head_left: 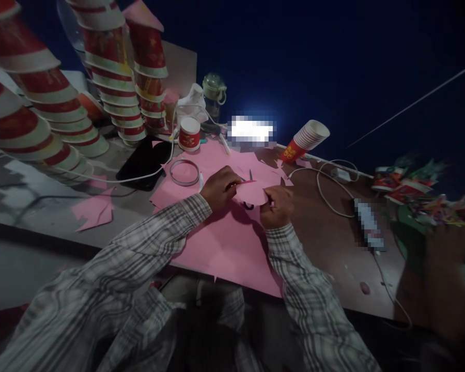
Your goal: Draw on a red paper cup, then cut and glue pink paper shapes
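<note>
Between my two hands is a rounded piece of pink paper [251,194], held above a larger pink sheet [228,248]. My left hand [221,190] pinches its left edge, where a fold or raised edge shows. On the other side, my right hand [277,205] grips the paper with fingers curled. A pair of scissors [249,206] lies on the sheet beneath, mostly covered by the paper, with a dark handle loop and the blade tips showing. A grey ring [184,172] lies left of my left hand.
Tall towers of stacked paper cups [112,77] stand at the left. Near them are a dark tablet [145,165], a red cup [189,135] and a bottle [213,98]. A tilted cup stack [304,142], cables and a phone [369,225] lie right. Another person's hand [449,253] is at far right.
</note>
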Motion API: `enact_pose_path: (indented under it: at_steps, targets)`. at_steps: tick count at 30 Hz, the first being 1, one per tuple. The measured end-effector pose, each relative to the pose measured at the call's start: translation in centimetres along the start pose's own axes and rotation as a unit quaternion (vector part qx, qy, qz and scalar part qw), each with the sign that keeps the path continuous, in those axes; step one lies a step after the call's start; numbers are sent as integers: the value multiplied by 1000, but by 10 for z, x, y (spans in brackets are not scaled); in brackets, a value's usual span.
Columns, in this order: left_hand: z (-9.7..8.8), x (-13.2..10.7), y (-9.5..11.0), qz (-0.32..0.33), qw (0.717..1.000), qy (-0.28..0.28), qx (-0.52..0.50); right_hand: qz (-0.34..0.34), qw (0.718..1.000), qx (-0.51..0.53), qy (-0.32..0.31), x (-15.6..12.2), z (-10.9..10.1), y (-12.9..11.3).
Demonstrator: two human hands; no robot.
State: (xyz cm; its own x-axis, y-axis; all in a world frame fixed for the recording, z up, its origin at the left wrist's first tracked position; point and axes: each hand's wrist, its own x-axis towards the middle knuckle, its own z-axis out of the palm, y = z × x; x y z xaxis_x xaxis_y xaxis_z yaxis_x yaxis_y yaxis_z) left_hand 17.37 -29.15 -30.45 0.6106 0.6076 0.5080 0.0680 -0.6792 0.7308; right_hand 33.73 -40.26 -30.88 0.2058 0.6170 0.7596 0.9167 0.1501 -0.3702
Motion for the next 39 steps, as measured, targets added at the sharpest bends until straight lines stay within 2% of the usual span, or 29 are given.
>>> enact_pose_path:
  at_steps: [4,9,14,18,22,24,27,29,31,33,35,39]
  targets:
    - [2,-3,-13,98,995,0,-1,-54,998,-11,22,-2,-1,2]
    - [6,-3,-16,111,992,65,12,-76,995,-52,29,-2,-1,3]
    - [6,-5,-11,140,989,25,31,-97,993,-40,46,1,0,2]
    - [5,-6,-9,143,989,17,35,-86,996,-34,8,1,0,0]
    - [4,-4,-8,105,993,45,3,-57,998,-14,-14,0,-1,-5]
    - [3,-1,-6,76,996,41,-31,-41,999,10,-24,0,-1,-8]
    - [1,2,2,-45,996,-6,-80,0,998,39,-47,0,-1,-10]
    - [0,3,8,-147,981,-45,-117,41,996,58,-53,0,0,-9]
    - [0,4,11,-218,963,-69,-144,89,991,74,-61,1,-1,-7]
    - [0,5,10,-243,955,-79,-150,137,984,84,-79,1,-2,-5]
    - [-1,6,8,-239,957,-80,-144,177,975,98,-96,2,-2,-3]
    - [-4,8,7,-228,963,-74,-121,224,960,145,-90,3,-2,-4]
